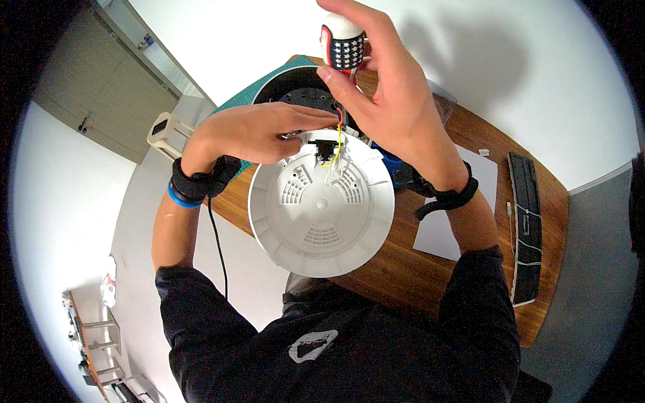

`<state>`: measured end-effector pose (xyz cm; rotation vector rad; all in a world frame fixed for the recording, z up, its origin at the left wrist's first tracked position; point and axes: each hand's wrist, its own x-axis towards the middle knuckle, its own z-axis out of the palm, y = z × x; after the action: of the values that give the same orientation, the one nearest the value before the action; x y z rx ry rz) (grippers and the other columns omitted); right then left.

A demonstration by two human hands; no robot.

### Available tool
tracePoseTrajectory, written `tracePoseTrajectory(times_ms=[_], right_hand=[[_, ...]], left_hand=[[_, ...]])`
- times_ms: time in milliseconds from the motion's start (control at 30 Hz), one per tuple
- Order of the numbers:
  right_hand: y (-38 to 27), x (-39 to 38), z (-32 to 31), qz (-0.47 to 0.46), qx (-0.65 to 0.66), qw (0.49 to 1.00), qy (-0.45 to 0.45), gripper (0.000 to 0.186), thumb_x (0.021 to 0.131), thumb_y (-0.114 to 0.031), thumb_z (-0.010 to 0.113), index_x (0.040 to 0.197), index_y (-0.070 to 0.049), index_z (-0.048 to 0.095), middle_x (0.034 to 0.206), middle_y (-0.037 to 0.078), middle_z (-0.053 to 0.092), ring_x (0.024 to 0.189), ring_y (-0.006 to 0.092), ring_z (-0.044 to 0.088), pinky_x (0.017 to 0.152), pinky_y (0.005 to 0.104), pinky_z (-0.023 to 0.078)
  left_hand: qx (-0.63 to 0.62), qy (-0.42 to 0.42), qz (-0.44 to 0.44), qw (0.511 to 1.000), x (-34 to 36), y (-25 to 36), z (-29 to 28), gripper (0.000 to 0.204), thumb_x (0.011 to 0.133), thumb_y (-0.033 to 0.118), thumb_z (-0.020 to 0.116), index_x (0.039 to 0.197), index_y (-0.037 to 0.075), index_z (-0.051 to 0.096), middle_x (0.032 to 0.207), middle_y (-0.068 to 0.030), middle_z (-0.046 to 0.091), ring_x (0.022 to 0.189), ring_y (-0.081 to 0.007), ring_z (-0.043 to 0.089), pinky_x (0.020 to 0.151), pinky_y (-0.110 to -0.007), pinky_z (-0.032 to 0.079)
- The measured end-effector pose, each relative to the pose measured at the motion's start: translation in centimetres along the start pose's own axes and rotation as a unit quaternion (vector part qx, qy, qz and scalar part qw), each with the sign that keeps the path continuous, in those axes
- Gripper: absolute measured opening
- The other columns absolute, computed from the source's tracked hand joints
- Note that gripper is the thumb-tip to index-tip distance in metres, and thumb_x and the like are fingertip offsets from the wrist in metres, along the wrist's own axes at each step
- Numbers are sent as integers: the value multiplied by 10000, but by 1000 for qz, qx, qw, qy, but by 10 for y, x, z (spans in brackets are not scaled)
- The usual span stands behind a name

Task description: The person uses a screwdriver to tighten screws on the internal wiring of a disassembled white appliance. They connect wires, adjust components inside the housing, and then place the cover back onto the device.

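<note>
Black keyboard point(526, 225) and white paper sheet point(457, 228) lie right on the wooden table point(403, 269). Round white plastic cover point(321, 209) sits just near of both hands. Right hand point(390, 101) clamps a small white LED module point(344, 41); left hand point(259, 131) pinches its wires point(338, 141).

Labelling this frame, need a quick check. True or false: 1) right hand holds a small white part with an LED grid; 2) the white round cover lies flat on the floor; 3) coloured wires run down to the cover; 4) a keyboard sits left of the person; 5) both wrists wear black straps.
1) True: the right hand holds the small white LED part.
2) False: the white round cover is held up over the wooden table, the left hand at its rim.
3) True: the wires reach it.
4) False: the keyboard lies to the right.
5) True.
</note>
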<state>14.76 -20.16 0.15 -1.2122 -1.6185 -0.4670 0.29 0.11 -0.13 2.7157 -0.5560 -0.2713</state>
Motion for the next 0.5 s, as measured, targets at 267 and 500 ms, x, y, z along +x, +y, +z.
tracePoseTrajectory(times_ms=[267, 500], right_hand=[[-9, -3, -6, 82, 66, 994, 1, 689, 1005, 2, 723, 1618, 17, 407, 1521, 250, 541, 1249, 308, 664, 1011, 387, 571], [-8, -3, -6, 76, 59, 995, 7, 686, 1006, 5, 726, 1616, 4, 412, 1520, 232, 543, 1213, 281, 682, 973, 374, 598]], left_hand=[[4, -1, 2, 1000, 0, 0, 0, 647, 947, 24, 563, 1589, -34, 504, 1625, -228, 546, 1468, -403, 553, 1248, -461, 434], [2, 2, 17, 1000, 0, -4, 2, 643, 948, 30, 569, 1585, -32, 509, 1637, -222, 535, 1483, -403, 538, 1259, -461, 419]])
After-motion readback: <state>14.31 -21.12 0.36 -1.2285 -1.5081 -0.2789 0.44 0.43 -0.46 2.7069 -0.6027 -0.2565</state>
